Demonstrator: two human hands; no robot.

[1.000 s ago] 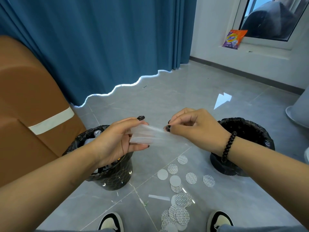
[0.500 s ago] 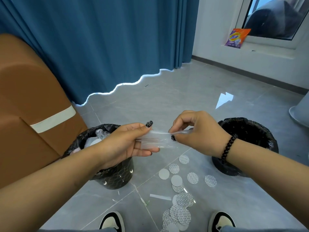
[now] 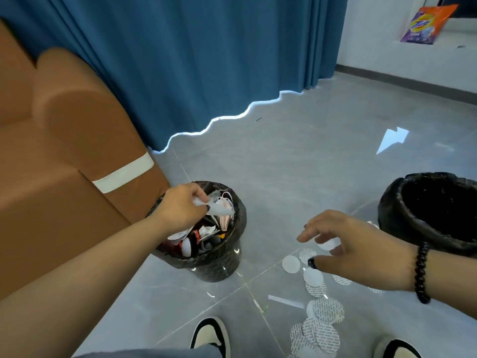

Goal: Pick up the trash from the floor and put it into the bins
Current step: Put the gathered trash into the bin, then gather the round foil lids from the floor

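Note:
My left hand (image 3: pixel 182 205) is over the left bin (image 3: pixel 219 264), a black-lined bin packed with mixed trash, and pinches a crumpled clear plastic wrapper (image 3: pixel 204 204) just above the heap. My right hand (image 3: pixel 361 250) hovers low over the floor with fingers spread and holds nothing. Under and beside it lie several round white seal discs (image 3: pixel 313 276), some printed, and a thin white paper strip (image 3: pixel 285 301). The right bin (image 3: pixel 392 210), also black-lined, looks dark inside and stands at the far right.
A brown sofa (image 3: pixel 51 164) stands close on the left, touching the left bin. A blue curtain (image 3: pixel 206 60) hangs behind. My two shoes (image 3: pixel 211 337) are at the bottom edge. A detergent bag (image 3: pixel 426 24) sits on the window ledge. Grey floor tiles stretch between the bins.
Both hands were stretching the plastic wrapper between them. My right hand has let go and dropped toward the discs; my left hand carried the wrapper left and down onto the left bin.

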